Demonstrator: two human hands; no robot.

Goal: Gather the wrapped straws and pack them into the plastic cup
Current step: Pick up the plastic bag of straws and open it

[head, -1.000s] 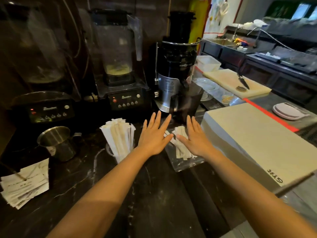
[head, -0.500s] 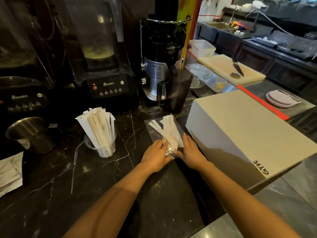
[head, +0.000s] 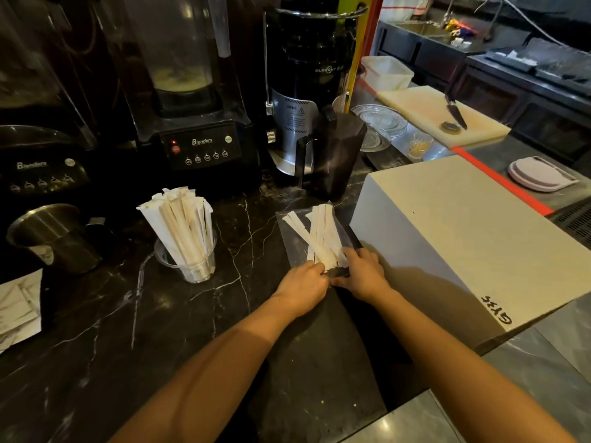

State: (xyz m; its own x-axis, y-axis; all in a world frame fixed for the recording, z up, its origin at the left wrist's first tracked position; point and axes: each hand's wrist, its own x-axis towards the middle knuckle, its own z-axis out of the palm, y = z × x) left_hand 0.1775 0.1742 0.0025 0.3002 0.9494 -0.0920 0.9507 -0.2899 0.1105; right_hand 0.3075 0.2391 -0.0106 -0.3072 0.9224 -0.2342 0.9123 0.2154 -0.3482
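Note:
A clear plastic cup stands on the black marble counter, filled with upright paper-wrapped straws. To its right, a loose bunch of wrapped straws lies on a clear plastic bag. My left hand and my right hand meet at the near end of that bunch, fingers curled onto the straw ends and the bag's edge. What each hand grips exactly is hidden by the fingers.
A white box sits close on the right of the bag. Behind are two blenders, a juicer with a dark jug. A steel pitcher and folded papers are at the left.
My hands drew back from lying flat over the straws to their near end and curled there. The view shifted closer and leftward; the bunch now lies uncovered on the bag.

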